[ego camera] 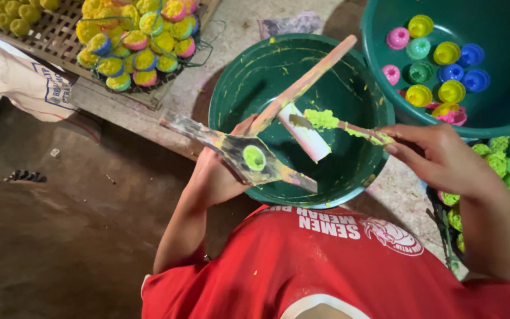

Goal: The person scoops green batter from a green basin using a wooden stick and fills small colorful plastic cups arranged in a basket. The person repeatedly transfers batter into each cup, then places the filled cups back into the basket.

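My left hand [219, 171] grips a crossed wooden tool [243, 150], paint-stained, with a round hole filled with lime-green paste [254, 158]. One arm of the tool reaches up over a dark green basin [249, 71]. My right hand [438, 156] holds a thin spatula [349, 127] with a lump of green paste [321, 118] on its tip, above the basin and just right of the filled hole. A white stick [305, 133] lies inside the basin under the spatula.
A teal tub [503, 112] at the upper right holds several small coloured cup moulds [438, 59]. Green paste cakes [503, 153] sit at the right edge. A wire rack [60, 44] at the upper left carries several yellow, pink and green moulded cakes [140, 35]. White cloth [13, 74] lies left.
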